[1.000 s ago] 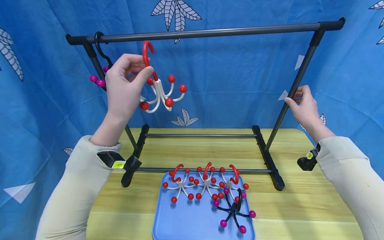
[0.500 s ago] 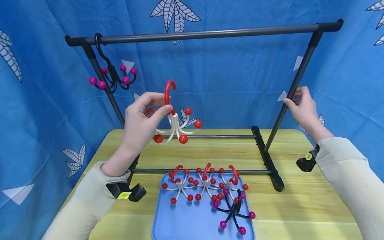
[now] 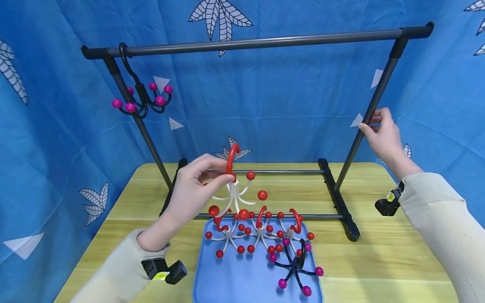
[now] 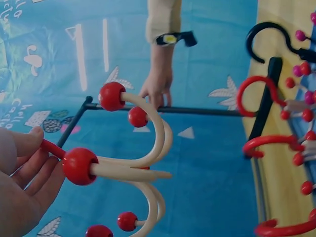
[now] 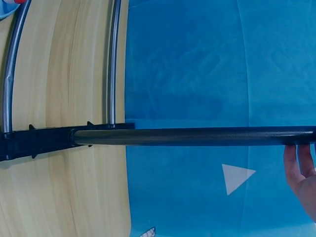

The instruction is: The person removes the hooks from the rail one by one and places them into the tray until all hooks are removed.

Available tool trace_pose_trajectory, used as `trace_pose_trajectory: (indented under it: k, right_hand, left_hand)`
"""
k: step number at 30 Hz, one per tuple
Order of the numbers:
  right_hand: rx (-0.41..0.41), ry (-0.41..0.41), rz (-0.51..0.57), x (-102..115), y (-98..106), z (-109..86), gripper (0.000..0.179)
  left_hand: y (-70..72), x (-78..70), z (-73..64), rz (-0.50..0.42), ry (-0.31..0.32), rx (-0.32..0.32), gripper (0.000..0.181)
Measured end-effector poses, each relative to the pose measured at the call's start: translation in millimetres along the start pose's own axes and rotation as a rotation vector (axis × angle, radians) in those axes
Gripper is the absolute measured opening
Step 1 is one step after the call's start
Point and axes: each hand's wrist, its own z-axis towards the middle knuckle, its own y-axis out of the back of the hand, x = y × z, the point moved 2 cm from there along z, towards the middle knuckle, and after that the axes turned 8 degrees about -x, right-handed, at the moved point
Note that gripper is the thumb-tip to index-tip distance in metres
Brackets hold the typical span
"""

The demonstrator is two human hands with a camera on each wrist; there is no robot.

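Observation:
My left hand (image 3: 195,185) pinches the red hook of a white multi-arm hanger (image 3: 235,189) with red balls on its arm ends. Upright, it is in front of the rack's lower bars and overlaps the tray's far edge in the head view. In the left wrist view, thumb and fingers meet on the hanger's red stem (image 4: 52,148). My right hand (image 3: 384,132) holds the right post (image 3: 373,107) of the black garment rack, thumb in front and fingers behind. From the rack's top bar (image 3: 261,43), at its left end, hangs a black hanger (image 3: 141,93) with magenta balls.
A blue tray (image 3: 227,282) lies on the wooden table (image 3: 398,256), partly under the rack's front bar. It holds three red-and-white hangers (image 3: 260,231) in a row and one black hanger (image 3: 295,265) with magenta balls. Blue cloth (image 3: 303,105) hangs behind and beside the rack.
My left hand has come down and to the right from just below the top bar, carrying the red-and-white hanger towards the tray. My right hand stays on the post.

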Motion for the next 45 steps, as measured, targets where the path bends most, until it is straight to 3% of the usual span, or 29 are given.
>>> trace_pose_trajectory:
  k: [12,21,26,34,45]
  right_hand:
    - [0.003,-0.004,0.004,1,-1,-0.1,0.050]
    - [0.001,-0.014,-0.003,3,1,0.9,0.051]
    - [0.000,-0.018,0.005,3,1,1.0,0.049]
    - [0.002,-0.020,0.005,2,0,0.8,0.050]
    - [0.004,-0.027,0.008,0,0,0.9,0.051]
  left_hand:
    - [-18.4,18.3,-40.1,-0.046,0.163,0.159,0.013]
    - [-31.7,27.8,-62.0,-0.102,0.185,0.312,0.016]
    - [-38.7,33.3,-74.4,-0.123,0.228,0.393,0.015]
    - [-49.2,47.0,-89.4,-0.159,0.339,0.440,0.012]
    - [-61.2,68.2,-108.5,-0.118,0.397,0.471,0.012]
